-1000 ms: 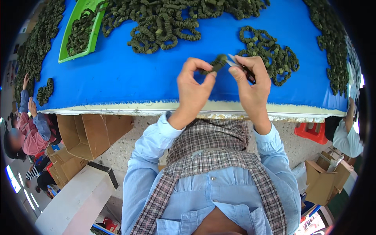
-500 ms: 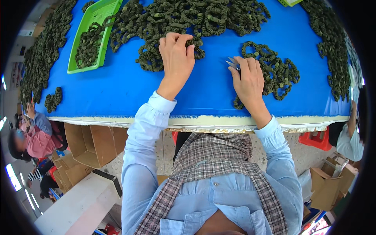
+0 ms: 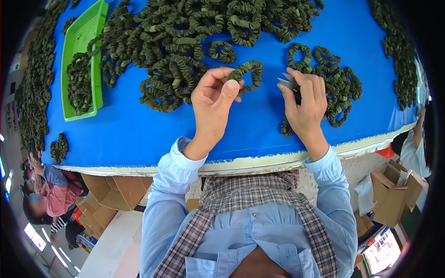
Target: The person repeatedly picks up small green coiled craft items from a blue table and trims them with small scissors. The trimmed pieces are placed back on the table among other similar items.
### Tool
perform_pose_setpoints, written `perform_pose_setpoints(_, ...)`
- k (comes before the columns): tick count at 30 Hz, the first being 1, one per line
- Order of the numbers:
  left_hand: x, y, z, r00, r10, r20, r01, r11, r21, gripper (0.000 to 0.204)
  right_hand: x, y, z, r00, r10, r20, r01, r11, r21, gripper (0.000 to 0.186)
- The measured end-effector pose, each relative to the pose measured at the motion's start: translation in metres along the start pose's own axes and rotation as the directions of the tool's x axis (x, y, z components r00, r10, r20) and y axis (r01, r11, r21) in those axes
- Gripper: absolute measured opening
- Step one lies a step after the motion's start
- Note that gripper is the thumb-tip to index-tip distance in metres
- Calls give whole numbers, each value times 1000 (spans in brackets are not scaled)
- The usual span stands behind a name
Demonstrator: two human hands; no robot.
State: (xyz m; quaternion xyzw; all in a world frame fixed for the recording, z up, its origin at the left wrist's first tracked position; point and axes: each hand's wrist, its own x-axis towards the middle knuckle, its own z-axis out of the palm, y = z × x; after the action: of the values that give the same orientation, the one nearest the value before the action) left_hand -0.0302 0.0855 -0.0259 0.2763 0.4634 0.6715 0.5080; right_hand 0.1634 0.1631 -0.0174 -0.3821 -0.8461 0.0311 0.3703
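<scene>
My left hand grips a dark olive ruched fabric loop between thumb and fingers, holding it raised above the blue tabletop. To its right, my right hand is closed on small snips, whose two pointed silver blades stick out toward the loop without touching it; the black handle is mostly hidden in my palm. A loose group of similar loops lies behind and to the right of that hand, and a large heap of loops spreads behind my left hand.
A green plastic tray holding loops is at the left. More piles line both table sides. A co-worker in pink sits at far left, another in pale clothing at far right. Cardboard boxes stand below the table edge.
My left hand has come back from the heap with a loop raised in its fingers and moved toward the right hand, which still holds the snips. The view has shifted slightly.
</scene>
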Motion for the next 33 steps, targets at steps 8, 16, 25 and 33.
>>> perform_pose_setpoints(8, -9, 0, 6, 954, -245, 171, 290, 898, -332, 18, -9, -16, -8, 996, 61, 69, -87, 875, 477, 38)
perform_pose_setpoints(16, -7, -3, 5, 950, -208, 234, 264, 933, -244, 16, -13, -21, -3, 909, 279, 310, -415, 534, 736, 39)
perform_pose_setpoints(25, -14, 8, 16, 941, -218, 259, 234, 971, -36, 15, -12, -19, 0, 845, 316, 431, -509, 233, 828, 34)
perform_pose_setpoints(33, -12, -4, 12, 902, -266, 341, 367, 888, -278, 14, -9, -20, -10, 729, 354, 585, -613, -42, 789, 34)
